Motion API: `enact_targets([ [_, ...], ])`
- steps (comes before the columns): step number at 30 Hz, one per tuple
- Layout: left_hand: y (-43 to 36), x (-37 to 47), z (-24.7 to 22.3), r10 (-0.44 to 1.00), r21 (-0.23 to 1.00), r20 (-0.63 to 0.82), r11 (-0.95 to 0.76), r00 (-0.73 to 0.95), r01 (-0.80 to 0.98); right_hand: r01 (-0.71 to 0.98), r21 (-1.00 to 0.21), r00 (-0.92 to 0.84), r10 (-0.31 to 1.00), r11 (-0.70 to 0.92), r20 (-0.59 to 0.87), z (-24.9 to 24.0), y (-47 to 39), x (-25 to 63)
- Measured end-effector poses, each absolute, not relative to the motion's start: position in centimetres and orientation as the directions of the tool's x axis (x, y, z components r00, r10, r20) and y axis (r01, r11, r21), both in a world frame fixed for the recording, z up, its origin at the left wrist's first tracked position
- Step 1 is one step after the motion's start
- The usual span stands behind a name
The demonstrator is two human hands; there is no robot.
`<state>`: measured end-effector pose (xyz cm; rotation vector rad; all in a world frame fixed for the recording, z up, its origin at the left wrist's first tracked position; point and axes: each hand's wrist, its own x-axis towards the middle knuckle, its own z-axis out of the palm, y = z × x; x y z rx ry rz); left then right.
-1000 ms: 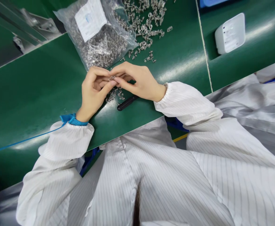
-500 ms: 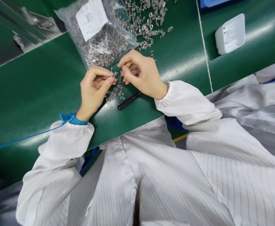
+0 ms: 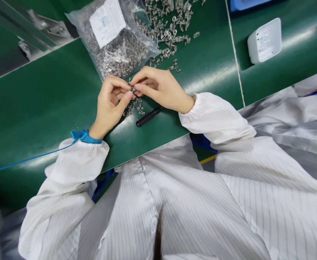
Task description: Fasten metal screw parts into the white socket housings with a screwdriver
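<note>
Between my fingertips is a small metal spring, partly covered by the fingers. My left hand pinches it from the left, thumb against forefinger. From the right, my right hand closes its thumb and forefinger on the same piece. Just below the fingers lies a small heap of metal springs on the green tabletop. A black-handled tool rests beside that heap under my right hand; its far end is hidden.
A clear plastic bag full of springs lies beyond my hands. Many loose springs are scattered to its right. Farther right stand a white plastic container and a blue tray. A blue wrist strap trails its cord leftward.
My right hand has moved left and its fingertips now meet the spring at my left fingertips. My left hand has barely moved.
</note>
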<state>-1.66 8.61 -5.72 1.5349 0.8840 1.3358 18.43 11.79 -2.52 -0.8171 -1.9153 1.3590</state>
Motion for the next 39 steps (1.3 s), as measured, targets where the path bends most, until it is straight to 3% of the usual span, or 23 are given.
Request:
enact_targets([
  [5, 8.4, -1.7, -5.6, 0.935, 0.946, 0.324, -0.325, 0.142, -0.023, 0.109, -0.979, -0.621, 0.781, 0.172, 0.068, -2.0, 11.7, 18.3],
  [12, 8.1, -1.7, -5.0, 0.970, 0.980, 0.198, -0.200, 0.143, 0.001, 0.188, -0.968, -0.545, 0.838, 0.163, 0.035, -1.6, 11.7, 18.2],
  [18, 8.4, -1.5, -5.6, 0.952, 0.958, 0.285, -0.287, 0.115, -0.003, 0.180, -0.974, -0.514, 0.857, 0.141, 0.029, -1.7, 12.0, 18.2],
  [27, 8.5, -2.1, -5.9, 0.968, 0.977, 0.209, -0.214, 0.139, 0.018, 0.058, -0.995, -0.539, 0.841, 0.085, 0.040, -1.8, 11.8, 18.3],
  [34, 8.2, -2.0, -5.6, 0.953, 0.969, 0.239, -0.248, 0.187, 0.023, -0.075, -0.993, -0.595, 0.804, -0.087, -0.026, -0.8, 12.2, 18.4],
  [39, 8.0, -1.7, -5.3, 0.939, 0.940, 0.323, -0.333, 0.121, 0.078, -0.045, -0.994, -0.356, 0.928, 0.097, 0.107, -0.5, 12.2, 18.7],
])
